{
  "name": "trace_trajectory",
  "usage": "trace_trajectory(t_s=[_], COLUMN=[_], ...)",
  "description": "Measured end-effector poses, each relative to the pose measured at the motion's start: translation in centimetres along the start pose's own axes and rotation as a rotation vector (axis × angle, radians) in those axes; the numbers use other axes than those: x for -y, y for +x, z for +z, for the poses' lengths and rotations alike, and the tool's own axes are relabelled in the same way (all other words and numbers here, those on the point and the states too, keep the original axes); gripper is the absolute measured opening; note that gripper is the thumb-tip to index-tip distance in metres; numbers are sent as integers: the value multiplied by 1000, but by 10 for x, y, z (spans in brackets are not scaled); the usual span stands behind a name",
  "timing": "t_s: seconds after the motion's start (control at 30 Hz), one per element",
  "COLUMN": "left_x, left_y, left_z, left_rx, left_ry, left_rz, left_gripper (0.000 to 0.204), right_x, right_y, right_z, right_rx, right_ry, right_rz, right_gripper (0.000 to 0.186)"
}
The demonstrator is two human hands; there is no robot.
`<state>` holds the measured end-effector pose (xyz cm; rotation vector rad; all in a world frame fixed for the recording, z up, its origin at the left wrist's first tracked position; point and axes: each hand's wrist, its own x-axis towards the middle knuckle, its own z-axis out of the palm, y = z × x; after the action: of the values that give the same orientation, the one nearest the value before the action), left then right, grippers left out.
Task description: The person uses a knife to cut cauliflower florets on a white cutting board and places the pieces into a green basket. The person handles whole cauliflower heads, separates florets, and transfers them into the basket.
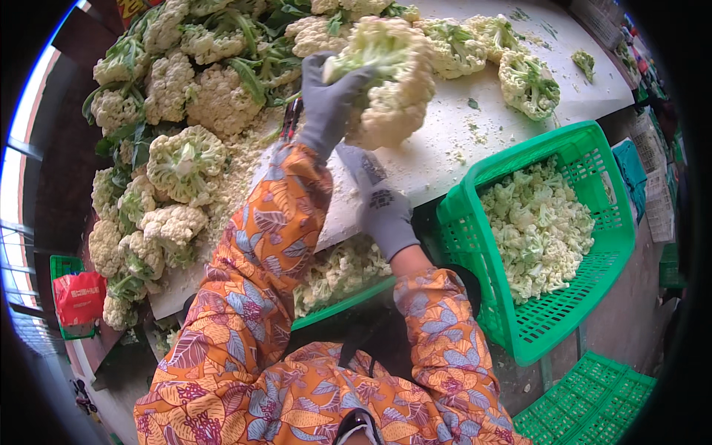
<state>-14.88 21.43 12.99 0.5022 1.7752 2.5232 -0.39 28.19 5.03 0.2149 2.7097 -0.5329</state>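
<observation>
My left hand (331,100), in a grey glove, is wrapped round the stem of a large cauliflower (400,93) and holds it up over the white table (445,167). Just below that head is my right hand (384,211), also gloved in grey, its fingers pressed together and pointing up toward my left wrist. The fingertips are partly hidden, and I cannot make out what they hold, if anything. Small cut florets (345,271) fill a green container beneath the table edge, under my forearms. A red and black object (291,119) lies beside my left wrist.
Many whole cauliflowers (185,163) are heaped on the left; several trimmed heads (528,85) lie at the far right of the table. A green crate (534,334) of florets stands tilted at the right. More green crates (586,400) and a red bag (79,298) are lower down.
</observation>
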Motion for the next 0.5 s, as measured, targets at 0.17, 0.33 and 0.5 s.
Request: trace_trajectory(t_s=[0.17, 0.33, 0.5], left_x=[31, 50, 62], left_y=[-85, -183, -205], left_z=[-246, -298, -300], left_rx=[-32, -431, -473], left_ry=[300, -295, -339], left_rz=[9, -295, -283], left_gripper=[52, 52, 53], right_x=[-29, -15, -52], right_y=[16, 28, 143], right_z=[3, -29, -58], right_rx=[-156, -269, -537], right_ry=[-159, -159, -71], right_rz=[154, 193, 64], right_gripper=[68, 42, 53])
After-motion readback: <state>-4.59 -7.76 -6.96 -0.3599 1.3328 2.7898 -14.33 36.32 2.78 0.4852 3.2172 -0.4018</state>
